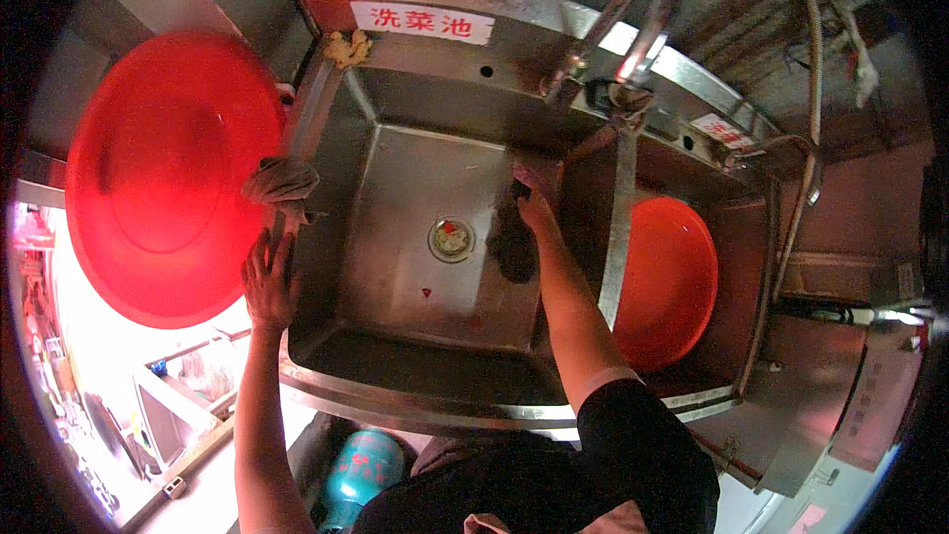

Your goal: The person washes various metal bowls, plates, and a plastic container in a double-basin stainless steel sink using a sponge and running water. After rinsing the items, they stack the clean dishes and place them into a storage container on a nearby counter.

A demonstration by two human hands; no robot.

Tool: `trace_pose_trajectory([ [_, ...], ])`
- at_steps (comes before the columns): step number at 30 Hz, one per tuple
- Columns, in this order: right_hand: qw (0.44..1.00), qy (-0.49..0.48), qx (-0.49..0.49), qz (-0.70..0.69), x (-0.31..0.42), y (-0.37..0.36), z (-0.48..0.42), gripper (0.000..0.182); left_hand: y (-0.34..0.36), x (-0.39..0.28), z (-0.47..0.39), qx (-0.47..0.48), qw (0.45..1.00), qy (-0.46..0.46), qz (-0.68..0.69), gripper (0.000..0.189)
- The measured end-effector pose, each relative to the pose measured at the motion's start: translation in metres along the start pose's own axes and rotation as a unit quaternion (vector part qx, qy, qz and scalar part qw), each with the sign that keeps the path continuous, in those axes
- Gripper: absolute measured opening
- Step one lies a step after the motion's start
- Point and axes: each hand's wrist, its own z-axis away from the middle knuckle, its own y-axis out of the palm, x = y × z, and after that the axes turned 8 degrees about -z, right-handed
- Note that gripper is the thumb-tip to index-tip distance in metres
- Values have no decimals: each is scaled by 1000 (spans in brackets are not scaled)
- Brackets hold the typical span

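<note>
My left hand (268, 278) rests with fingers apart on the left rim of a stainless steel sink (415, 185), just below a bunched grey cloth (280, 180). Inside the sink, near its right wall, my right hand (531, 200) is closed around a small dark thing whose kind I cannot tell; something pinkish shows at the fingertips. A strainer drain (451, 239) in the sink's floor holds pale scraps and a red piece. Another small red scrap (426, 293) lies nearer to me on the floor of the sink.
A large red plastic basin (178, 185) stands left of the sink. An orange-red basin (671, 285) sits in the right compartment, beyond the divider (617, 237). A metal faucet (641, 52) rises at the back. Yellowish lumps (347, 50) lie on the back left corner. A teal cylinder (363, 471) stands below the front edge.
</note>
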Motion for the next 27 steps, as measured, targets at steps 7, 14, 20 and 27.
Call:
trace_pose_trajectory([
  [7,988,85,111,61,-21,78,-2,74,1,-3,-12,-5,1000,5,-1,60],
  [14,943,101,296,110,118,37,-22,54,-3,-1,-7,0,1000,-13,-8,57],
  [20,932,235,276,1,76,16,-39,43,4,-10,-22,-15,1000,9,3,58],
  [27,663,390,88,-632,106,-33,-39,28,9,2,-6,-12,1000,-9,-6,60],
])
